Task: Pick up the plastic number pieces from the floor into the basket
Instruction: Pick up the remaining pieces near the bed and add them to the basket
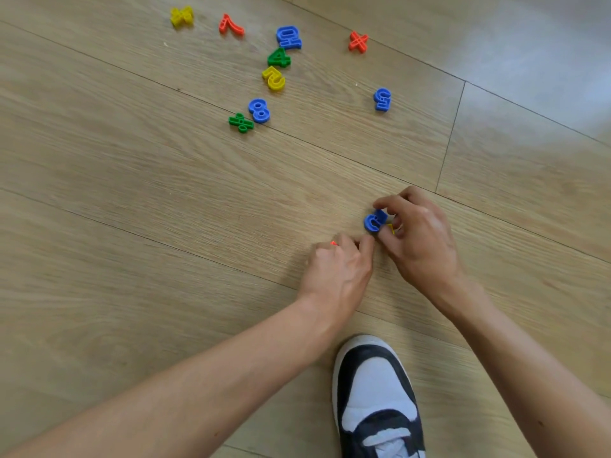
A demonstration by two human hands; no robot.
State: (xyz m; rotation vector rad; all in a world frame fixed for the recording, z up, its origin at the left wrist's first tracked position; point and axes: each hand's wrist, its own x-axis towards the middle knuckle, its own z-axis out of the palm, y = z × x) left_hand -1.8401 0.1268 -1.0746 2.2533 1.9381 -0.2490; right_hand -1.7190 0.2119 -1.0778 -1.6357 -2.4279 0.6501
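Blue hollow plastic number piece near wooden floor, pinched by right hand fingertips, yellow plastic piece tucked behind. Left hand curled around red plastic piece. Probably light, stiff, smooth: pinch across outer walls. Basket not in view.

Floor: pale wood grain. Shoe: black, white. Seven: red. Four: green. Eight: blue. Division sign: green. Pinched piece: blue.

The pale wood-grain plank floor looks matt, with a soft sheen far right. The bright moulded plastic number pieces look smooth and slightly glossy.
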